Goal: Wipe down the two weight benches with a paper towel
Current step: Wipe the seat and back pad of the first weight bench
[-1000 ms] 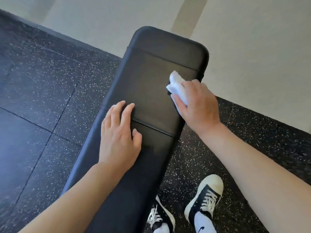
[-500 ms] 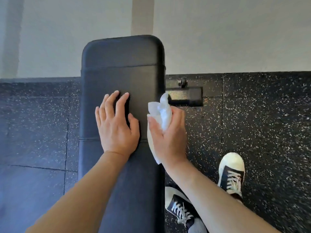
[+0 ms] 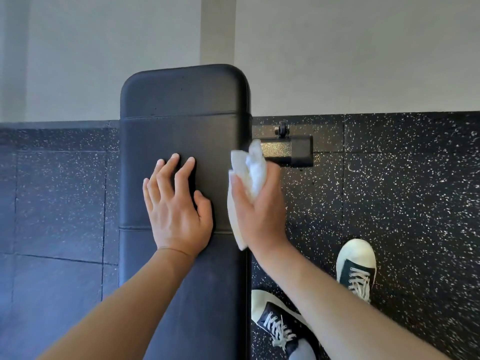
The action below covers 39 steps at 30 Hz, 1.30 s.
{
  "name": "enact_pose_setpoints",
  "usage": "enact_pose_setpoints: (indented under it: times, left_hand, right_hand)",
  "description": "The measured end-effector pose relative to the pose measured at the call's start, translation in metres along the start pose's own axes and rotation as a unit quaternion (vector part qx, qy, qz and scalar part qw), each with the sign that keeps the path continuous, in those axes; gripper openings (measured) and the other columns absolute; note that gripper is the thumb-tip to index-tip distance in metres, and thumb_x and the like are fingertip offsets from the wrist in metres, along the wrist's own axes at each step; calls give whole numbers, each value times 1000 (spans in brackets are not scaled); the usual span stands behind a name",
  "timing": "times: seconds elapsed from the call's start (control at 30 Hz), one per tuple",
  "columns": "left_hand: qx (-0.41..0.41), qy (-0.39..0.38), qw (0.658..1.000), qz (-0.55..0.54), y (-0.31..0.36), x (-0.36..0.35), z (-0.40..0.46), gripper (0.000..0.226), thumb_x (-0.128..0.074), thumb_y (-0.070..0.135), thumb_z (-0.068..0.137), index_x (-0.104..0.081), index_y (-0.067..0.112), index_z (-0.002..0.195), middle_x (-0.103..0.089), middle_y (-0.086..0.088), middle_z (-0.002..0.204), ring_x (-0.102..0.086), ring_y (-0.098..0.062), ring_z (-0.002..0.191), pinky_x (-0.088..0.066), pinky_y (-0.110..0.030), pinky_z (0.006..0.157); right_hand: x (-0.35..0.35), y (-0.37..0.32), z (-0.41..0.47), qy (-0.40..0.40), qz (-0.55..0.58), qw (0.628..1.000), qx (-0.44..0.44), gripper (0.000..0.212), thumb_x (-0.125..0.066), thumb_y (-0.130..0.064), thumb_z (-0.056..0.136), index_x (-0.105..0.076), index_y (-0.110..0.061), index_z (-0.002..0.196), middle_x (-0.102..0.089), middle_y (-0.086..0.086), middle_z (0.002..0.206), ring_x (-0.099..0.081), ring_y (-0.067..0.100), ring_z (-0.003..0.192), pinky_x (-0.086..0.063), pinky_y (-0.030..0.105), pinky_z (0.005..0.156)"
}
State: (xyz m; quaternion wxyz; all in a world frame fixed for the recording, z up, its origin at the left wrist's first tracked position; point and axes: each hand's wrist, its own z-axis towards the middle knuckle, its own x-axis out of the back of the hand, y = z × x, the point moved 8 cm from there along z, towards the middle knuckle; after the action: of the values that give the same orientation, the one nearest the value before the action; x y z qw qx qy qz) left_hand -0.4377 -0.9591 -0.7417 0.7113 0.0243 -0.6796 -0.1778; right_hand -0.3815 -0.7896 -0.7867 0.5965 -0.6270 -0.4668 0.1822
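Black padded bench (image 3: 184,105) runs lengthwise away from the camera, its far end near a pale wall (image 3: 337,48). Two stitched seams cross the pad. Left hand (image 3: 178,207) lies flat on top of the pad, fingers straight and slightly spread, thumb out to the side, palm over the nearer seam. Right hand (image 3: 259,211) grips a crumpled white paper towel (image 3: 248,172), fingers curled round it; the towel sits against the bench's right edge, part bunched above the hand, part hanging flat along the side of the pad. Dark metal foot bar (image 3: 288,152) of the frame sticks out to the right, on speckled black rubber floor (image 3: 402,190). Two dark sneakers (image 3: 355,268) with white toe caps and laces stand right of the bench.
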Motion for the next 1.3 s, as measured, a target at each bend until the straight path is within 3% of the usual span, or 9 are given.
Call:
enact_pose_setpoints:
  times: [0.13,0.27,0.47,0.67,0.8,0.97,1.2,1.3]
  left_hand:
    - [3,-2,1000,3,0,-1,1,60,-46,22,89,-50,18,148,-42,-7,157,-31,-36,151,-27,-64,119]
    - [3,-4,1000,3,0,-1,1,60,-46,22,89,-50,18,149,-41,-7,157,-31,-36,152,-25,-65,120]
    - [6,-6,1000,7,-2,-1,2,61,-47,23,87,-50,20,148,-42,-7,158,-32,-37,152,-22,-62,124]
    - [11,-13,1000,12,1,1,2,61,-49,25,87,-54,19,147,-43,-8,159,-33,-36,152,-22,-62,124]
    - [9,-10,1000,4,-3,-1,3,61,-49,27,88,-53,21,148,-44,-8,158,-34,-37,153,-21,-62,124]
    - [3,-3,1000,-2,-5,0,1,62,-52,28,86,-55,22,147,-46,-7,158,-35,-37,153,-20,-62,125]
    - [2,-14,1000,-7,-5,0,3,64,-56,28,84,-54,25,148,-46,-6,158,-35,-36,153,-21,-63,125]
    - [1,-19,1000,-8,-5,1,2,65,-57,28,84,-53,25,149,-46,-6,159,-34,-36,153,-20,-62,125]
  right_hand:
    - [5,8,-27,-26,-3,1000,-9,41,-66,-50,96,-47,-27,125,-64,-8,120,-65,15,106,-53,38,88]
    - [2,-16,18,-30,-30,999,29,42,-68,-39,98,-50,-10,123,-59,6,119,-61,25,104,-51,43,87]
    - [-31,-87,127,-17,-202,964,172,33,-64,-31,97,-56,-4,113,-54,11,114,-56,31,98,-50,45,78]
    - [-22,-87,111,-66,-240,936,247,28,-64,-25,99,-58,1,105,-55,15,103,-53,35,89,-48,50,76]
    - [-18,-84,100,-112,-252,922,271,29,-62,-30,100,-55,-2,101,-54,12,98,-52,31,86,-48,45,70]
    - [-31,-98,129,-165,-329,880,302,37,-53,-45,101,-52,-8,101,-52,7,99,-51,28,85,-49,44,67]
    - [-82,-138,146,-155,-434,788,408,27,-67,-30,96,-58,-6,103,-58,13,97,-54,36,79,-44,43,60]
    - [-112,-148,136,-185,-445,751,450,27,-67,-30,95,-61,-5,101,-60,14,96,-56,36,77,-39,42,62]
